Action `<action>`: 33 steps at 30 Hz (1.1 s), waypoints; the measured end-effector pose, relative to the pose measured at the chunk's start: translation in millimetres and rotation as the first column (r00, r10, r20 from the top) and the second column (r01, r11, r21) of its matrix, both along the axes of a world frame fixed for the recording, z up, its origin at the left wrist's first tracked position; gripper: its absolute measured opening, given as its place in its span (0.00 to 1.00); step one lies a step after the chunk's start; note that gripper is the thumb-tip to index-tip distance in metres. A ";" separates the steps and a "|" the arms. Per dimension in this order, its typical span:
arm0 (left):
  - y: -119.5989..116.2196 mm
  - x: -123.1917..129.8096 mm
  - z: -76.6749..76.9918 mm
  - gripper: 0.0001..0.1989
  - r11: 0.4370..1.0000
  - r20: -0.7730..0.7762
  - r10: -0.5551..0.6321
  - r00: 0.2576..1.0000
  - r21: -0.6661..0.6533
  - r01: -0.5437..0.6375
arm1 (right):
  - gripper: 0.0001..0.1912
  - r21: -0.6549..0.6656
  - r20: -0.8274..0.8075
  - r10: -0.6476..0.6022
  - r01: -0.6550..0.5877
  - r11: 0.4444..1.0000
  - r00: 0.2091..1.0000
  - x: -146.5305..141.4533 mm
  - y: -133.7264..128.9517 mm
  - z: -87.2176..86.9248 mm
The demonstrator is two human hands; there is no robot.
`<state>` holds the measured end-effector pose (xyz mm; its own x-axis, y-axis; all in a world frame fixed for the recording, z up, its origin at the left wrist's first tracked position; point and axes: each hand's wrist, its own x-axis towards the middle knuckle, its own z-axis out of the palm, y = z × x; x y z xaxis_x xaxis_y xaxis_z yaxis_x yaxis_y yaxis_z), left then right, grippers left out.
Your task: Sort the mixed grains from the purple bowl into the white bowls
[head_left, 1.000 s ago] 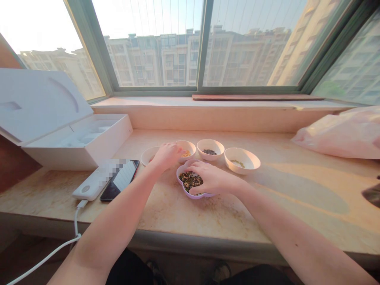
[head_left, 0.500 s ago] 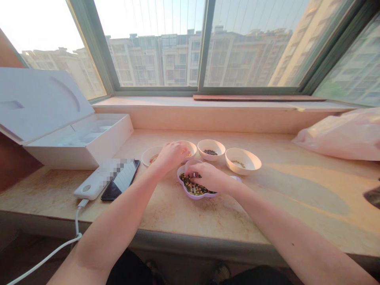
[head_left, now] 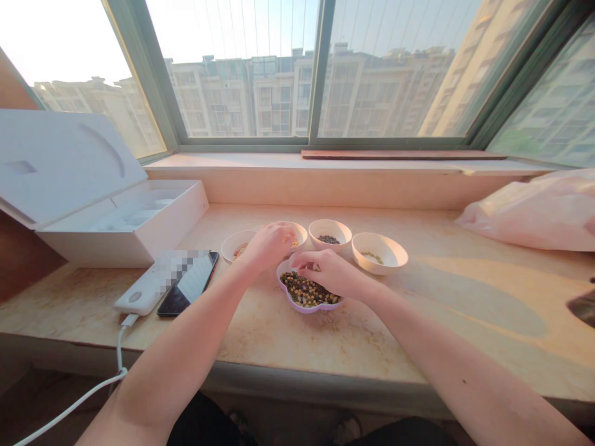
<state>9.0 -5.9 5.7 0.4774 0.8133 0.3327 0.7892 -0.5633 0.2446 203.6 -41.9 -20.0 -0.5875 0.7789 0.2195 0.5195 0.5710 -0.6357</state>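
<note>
My right hand (head_left: pixel 331 272) is just above a purple lobed bowl (head_left: pixel 310 309) of mixed beans (head_left: pixel 304 290), dark green and yellowish. Its fingers are curled together in a pinch; whatever they hold is too small to make out. My left hand (head_left: pixel 268 243) reaches over a white bowl (head_left: pixel 301 231) with yellow grains at its bottom, fingers bent down and closed, their tips partly hidden. Beside it, a white bowl (head_left: pixel 227 246) with reddish beans is partly covered by that hand. Farther right are a bowl of dark beans (head_left: pixel 329 240) and a bowl of greenish beans (head_left: pixel 373 257).
On the left stand an open white box (head_left: pixel 171 217), a white power bank (head_left: pixel 142 296) with a cable (head_left: pixel 88 393), and a black phone (head_left: pixel 186 288). A plastic bag (head_left: pixel 534 210) lies at the right. The counter's front edge (head_left: pixel 325 371) runs before me, the window behind.
My right hand has lifted slightly out of the beans in the purple bowl, its fingers now drawn together above them. My left hand stays over the same white bowl.
</note>
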 end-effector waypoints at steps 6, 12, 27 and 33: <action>-12.4 5.1 8.0 0.15 0.998 0.014 -0.053 0.998 -0.043 0.054 | 0.09 0.109 -0.085 -0.350 0.358 0.927 0.933 24.3 15.1 13.3; -29.3 9.1 5.9 0.17 0.922 -0.210 -0.351 0.912 -0.248 0.298 | 0.09 0.181 -0.098 -0.544 0.553 0.813 0.833 42.5 26.8 16.0; -31.6 21.6 0.6 0.18 0.894 -0.355 -0.399 0.845 -0.356 0.273 | 0.12 0.206 -0.001 -0.581 0.568 0.797 0.814 41.6 28.6 12.5; -29.1 22.3 -9.2 0.21 0.904 -0.286 -0.385 0.878 -0.307 0.297 | 0.12 0.208 0.003 -0.521 0.509 0.835 0.853 41.5 26.6 11.8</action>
